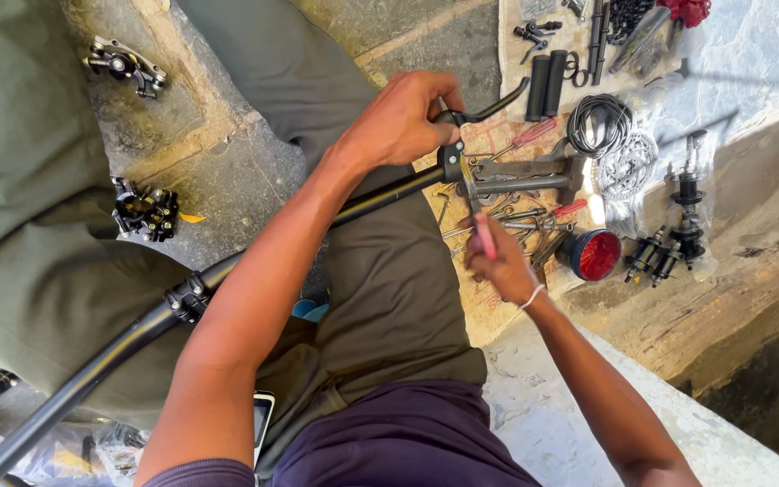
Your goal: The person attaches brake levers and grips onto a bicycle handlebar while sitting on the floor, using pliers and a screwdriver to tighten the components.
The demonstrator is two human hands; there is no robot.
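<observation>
Black tubular handlebar (pixel 137 338) gripped by left hand (pixel 403 117), right hand (pixel 500 263) turning red-handled screwdriver (pixel 478 216).

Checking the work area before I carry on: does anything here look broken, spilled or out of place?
Nothing looks broken or spilled. The left hand grips the handlebar by the brake lever; the right hand holds a red-handled tool at its clamp. Two black parts lie on the ground, apart from the cloth holding the others.

A phone (pixel 262 410) with a white edge and dark screen is peeking out by the person's lap, low down.
</observation>
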